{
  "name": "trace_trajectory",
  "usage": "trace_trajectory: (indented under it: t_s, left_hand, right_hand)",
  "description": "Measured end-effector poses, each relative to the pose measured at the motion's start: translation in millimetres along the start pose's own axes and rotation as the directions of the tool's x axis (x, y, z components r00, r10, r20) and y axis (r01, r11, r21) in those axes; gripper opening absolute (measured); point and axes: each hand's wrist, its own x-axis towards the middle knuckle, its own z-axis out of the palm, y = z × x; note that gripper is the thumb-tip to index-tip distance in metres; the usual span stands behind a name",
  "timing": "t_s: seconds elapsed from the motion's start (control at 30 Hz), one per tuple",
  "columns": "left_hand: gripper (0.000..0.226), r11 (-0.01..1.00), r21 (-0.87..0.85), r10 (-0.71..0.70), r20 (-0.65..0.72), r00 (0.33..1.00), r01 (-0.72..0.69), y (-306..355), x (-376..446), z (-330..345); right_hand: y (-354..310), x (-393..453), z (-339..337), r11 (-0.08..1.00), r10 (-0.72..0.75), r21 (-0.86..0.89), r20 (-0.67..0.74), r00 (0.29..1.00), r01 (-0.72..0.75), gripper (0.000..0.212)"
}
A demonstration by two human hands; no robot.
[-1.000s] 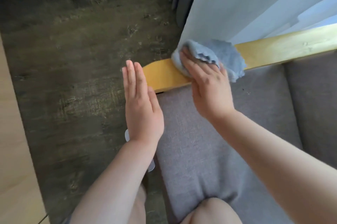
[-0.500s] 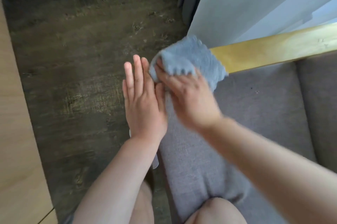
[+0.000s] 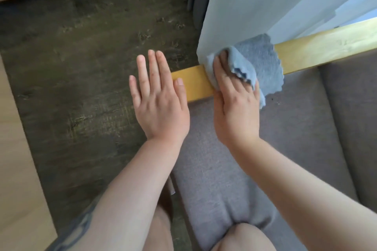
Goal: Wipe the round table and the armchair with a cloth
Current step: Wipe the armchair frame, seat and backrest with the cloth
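The armchair has a yellow wooden armrest point(image 3: 322, 50) and a grey fabric seat cushion point(image 3: 275, 148). A blue-grey cloth point(image 3: 263, 60) lies bunched on the armrest beside the curtain. My right hand point(image 3: 234, 111) lies flat on the cloth and presses it onto the wood; a fold of the cloth covers my fingertips. My left hand point(image 3: 159, 103) is flat with straight fingers at the armrest's front end, its thumb against the wood, and it holds nothing. The round table is out of view.
A pale curtain point(image 3: 255, 5) hangs right behind the armrest. Dark wood-look floor point(image 3: 91, 67) spreads to the left. A light wooden surface point(image 3: 14, 148) borders the left edge. My knee point(image 3: 240, 238) rests at the seat's front. The grey back cushion point(image 3: 355, 118) is at right.
My right hand slid the cloth to the armrest's front end, up against my left hand, then back along the armrest toward the curtain. My left hand barely moved.
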Motion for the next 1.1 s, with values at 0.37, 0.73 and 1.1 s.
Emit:
trace_trajectory:
  t_s: [0.37,0.73,1.1]
  left_hand:
    - [0.058,1.0,-0.007,-0.024,0.034,0.999,0.024,2.4,5.1,0.5]
    - [0.06,0.997,-0.064,0.049,0.08,0.996,-0.044,50.0,19.0,5.6]
    - [0.055,0.998,0.018,0.067,-0.003,0.998,-0.067,49.1,17.2,13.6]
  right_hand:
    - [-12.7,-11.4,-2.6,0.994,0.001,0.11,0.059,0.998,-0.007,0.058]
    - [16.8,-3.5,-13.1,0.983,-0.059,0.177,0.05,0.997,0.049,0.054]
    - [37.3,40.9,-18.8,0.981,-0.147,0.143,0.1,0.984,0.132,0.054]
